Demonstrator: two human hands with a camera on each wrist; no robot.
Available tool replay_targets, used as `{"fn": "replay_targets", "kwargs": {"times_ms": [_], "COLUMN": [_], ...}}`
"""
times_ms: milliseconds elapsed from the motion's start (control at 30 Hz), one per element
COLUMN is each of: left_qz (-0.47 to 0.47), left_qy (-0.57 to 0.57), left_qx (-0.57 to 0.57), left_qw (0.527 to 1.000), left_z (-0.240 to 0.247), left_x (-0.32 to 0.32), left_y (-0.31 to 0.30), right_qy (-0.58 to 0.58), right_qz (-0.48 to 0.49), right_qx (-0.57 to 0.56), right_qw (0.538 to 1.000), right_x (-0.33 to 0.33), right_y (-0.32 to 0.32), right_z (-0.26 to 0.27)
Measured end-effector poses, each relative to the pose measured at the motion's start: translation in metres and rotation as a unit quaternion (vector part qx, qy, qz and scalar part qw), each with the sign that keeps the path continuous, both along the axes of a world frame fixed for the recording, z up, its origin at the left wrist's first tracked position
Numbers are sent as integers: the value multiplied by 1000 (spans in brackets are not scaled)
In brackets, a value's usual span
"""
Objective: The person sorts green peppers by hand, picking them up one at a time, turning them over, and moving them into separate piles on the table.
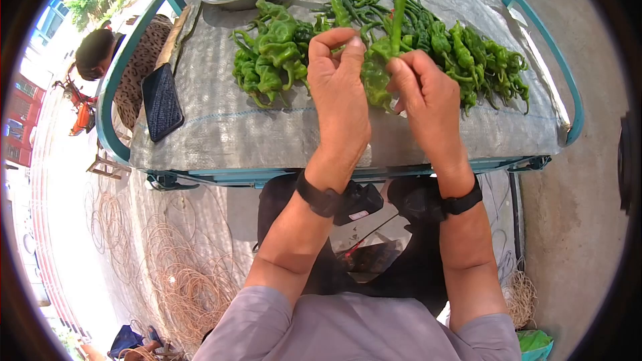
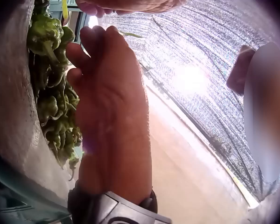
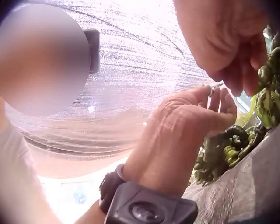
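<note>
Both hands were held up over the surface (image 1: 221, 127). A pepper (image 1: 400, 13) was pinched upright by the right hand (image 1: 428, 93). The left hand (image 1: 341, 93) was curled right beside it, but its grip couldn't be made out tbh.

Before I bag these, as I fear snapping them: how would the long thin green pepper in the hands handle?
Likely fairly stiff: the long thin green pepper stands straight above the right hand, whose grip is at its lower end. Probably light: a fingertip pinch carries it. On the grey woven sacking its slight bend should stop it rolling far.
</note>
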State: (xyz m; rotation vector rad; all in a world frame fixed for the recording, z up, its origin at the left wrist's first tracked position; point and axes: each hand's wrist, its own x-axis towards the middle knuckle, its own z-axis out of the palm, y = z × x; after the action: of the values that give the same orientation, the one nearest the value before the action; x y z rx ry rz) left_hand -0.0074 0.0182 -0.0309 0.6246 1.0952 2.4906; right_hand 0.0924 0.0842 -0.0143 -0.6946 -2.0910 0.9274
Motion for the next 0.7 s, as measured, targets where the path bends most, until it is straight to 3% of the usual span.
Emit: {"fn": "replay_targets", "kwargs": {"times_ms": [233, 333, 433, 467, 567, 700], "left_qz": [-45, -73, -88, -91, -87, -91], "left_qy": [-3, 16, 30, 47, 123, 148], "left_qx": [-56, -69, -86, -87, -130, -143], "left_qw": [997, 995, 992, 991, 980, 974], "left_z": [11, 12, 10, 8, 6, 12], "left_x": [6, 9, 15, 19, 26, 28], "left_y": [-5, -6, -1, 0, 5, 0], "right_qy": [-140, -12, 60, 33, 15, 120], "right_qz": [-205, -226, -160, -124, -63, 9], "right_qx": [128, 246, 148, 88, 48, -104], "right_qw": [960, 942, 974, 988, 997, 987], "right_x": [10, 9, 12, 14, 10, 12], "right_y": [28, 36, 27, 24, 22, 17], "right_z": [6, -1, 8, 8, 0, 10]}}
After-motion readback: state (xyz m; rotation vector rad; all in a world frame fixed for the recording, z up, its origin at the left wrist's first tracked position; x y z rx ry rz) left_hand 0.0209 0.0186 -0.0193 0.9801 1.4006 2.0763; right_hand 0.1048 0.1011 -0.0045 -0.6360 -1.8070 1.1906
